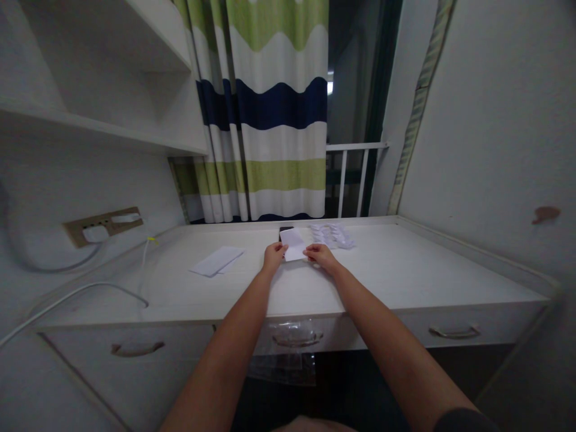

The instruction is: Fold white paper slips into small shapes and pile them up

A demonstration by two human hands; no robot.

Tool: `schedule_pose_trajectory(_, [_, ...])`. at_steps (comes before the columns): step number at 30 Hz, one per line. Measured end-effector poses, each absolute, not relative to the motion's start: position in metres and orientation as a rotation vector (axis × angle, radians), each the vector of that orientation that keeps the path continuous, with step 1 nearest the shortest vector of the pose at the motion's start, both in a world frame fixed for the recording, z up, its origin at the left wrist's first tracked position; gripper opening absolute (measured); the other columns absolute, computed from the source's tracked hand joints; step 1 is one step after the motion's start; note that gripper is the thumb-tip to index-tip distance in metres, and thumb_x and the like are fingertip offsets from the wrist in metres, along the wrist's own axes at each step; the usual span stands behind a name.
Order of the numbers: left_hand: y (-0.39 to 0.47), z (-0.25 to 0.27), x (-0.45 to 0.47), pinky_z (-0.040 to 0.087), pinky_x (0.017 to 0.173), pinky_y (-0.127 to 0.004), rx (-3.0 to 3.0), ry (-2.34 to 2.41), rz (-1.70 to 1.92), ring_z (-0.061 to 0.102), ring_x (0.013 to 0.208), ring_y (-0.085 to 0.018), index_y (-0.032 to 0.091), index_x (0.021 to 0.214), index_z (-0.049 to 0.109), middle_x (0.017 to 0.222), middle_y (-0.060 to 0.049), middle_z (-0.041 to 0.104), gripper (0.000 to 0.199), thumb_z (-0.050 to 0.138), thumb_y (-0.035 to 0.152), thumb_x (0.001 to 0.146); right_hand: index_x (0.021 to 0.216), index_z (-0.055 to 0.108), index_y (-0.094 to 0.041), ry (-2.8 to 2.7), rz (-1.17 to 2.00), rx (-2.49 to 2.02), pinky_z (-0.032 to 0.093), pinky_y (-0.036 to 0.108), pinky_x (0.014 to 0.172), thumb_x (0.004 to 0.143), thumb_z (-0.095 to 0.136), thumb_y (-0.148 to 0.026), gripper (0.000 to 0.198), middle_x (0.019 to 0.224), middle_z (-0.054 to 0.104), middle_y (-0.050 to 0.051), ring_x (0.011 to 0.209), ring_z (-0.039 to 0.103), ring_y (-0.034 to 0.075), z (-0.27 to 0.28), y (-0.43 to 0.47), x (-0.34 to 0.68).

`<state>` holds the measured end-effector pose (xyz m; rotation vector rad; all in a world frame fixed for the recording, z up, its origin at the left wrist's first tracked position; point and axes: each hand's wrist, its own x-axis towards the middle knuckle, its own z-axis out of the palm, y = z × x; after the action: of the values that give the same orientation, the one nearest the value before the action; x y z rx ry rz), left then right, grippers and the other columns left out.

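Both of my hands hold one small white sheet of paper point(294, 245) above the middle of the white desk point(310, 288). My left hand point(274, 257) pinches its left edge, and my right hand point(321, 256) pinches the lower right edge. Behind the sheet a dark flat object point(285, 229) shows only in part; its kind I cannot make out. Just beyond my right hand lies a group of white folded or twisted pieces point(333, 235). Left of my left hand, a few white paper sheets point(218, 261) rest overlapping on the desk.
A white cable point(90, 287) curves over the desk's left end, near a wall socket with plugs point(96, 234). A shelf point(103, 132) overhangs the left side. A striped curtain point(283, 144) hangs behind the desk. Clear plastic bags point(288, 360) hang at the middle drawer.
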<state>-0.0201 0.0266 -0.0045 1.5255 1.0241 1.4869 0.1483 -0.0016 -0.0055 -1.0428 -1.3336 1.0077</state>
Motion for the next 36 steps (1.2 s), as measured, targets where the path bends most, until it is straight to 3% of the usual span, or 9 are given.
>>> schedule_pose_trajectory(8, [0.0198,-0.0035,-0.0182,0.036,0.047,-0.021,1.565,0.990,1.398,0.047,0.050,-0.010,0.014,0.052,0.056,0.049,0.001,0.052,0.022,0.066,0.033,0.055,0.059,0.060,-0.014,-1.221,1.003,-1.000,0.041,0.022,0.052,0.048,0.074,-0.032,0.025,0.053,0.056,-0.002,0.050,0.049,0.008,-0.0048,0.0016,0.1483])
schedule_pose_trajectory(18, [0.0232,-0.0073,-0.0174,0.038,0.050,-0.023,1.555,0.957,1.350,0.049,0.052,-0.011,0.013,0.055,0.059,0.052,0.001,0.055,0.016,0.065,0.028,0.057,0.056,0.059,-0.014,-1.203,0.976,-0.989,0.042,0.023,0.053,0.048,0.074,-0.029,0.022,0.050,0.056,-0.002,0.049,0.050,0.009,-0.0071,0.0065,0.1496])
schedule_pose_trajectory(36, [0.0211,-0.0079,-0.0166,0.034,0.047,-0.021,1.591,0.926,1.270,0.044,0.047,-0.009,0.012,0.057,0.059,0.049,0.001,0.053,0.018,0.066,0.028,0.056,0.063,0.062,-0.015,-1.052,1.042,-0.891,0.050,0.027,0.059,0.037,0.080,-0.030,0.035,0.061,0.064,0.000,0.057,0.058,0.012,-0.0025,0.0033,0.1475])
